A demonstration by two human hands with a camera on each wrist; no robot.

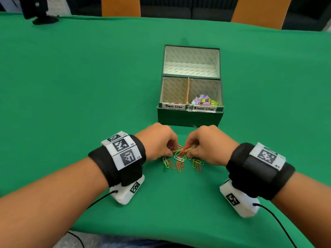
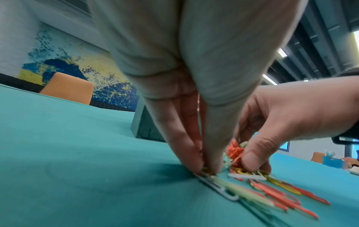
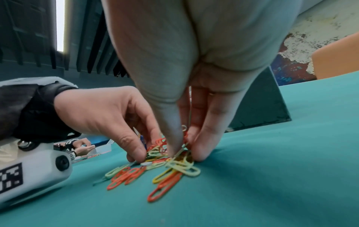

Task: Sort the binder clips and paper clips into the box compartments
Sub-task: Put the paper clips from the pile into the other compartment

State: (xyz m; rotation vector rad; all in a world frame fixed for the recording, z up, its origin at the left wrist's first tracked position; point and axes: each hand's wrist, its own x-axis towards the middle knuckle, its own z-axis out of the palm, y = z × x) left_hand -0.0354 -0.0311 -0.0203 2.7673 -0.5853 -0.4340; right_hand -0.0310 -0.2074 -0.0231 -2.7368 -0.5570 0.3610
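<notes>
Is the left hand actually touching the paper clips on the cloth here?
Touching. In the left wrist view the left hand has its fingertips pressed down onto the paper clips at the pile's edge, no gap showing.

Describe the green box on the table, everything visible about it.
The green box stands upright and open on the green tablecloth, just beyond both hands, touching neither. Dark green outside, pale patterned lining inside; it looks like cardboard. Its raised lid leans back. A thin divider splits it into two compartments with handwritten labels: Paper Clips on the left, nearly empty, and Binder Clips on the right, holding pastel binder clips.
</notes>
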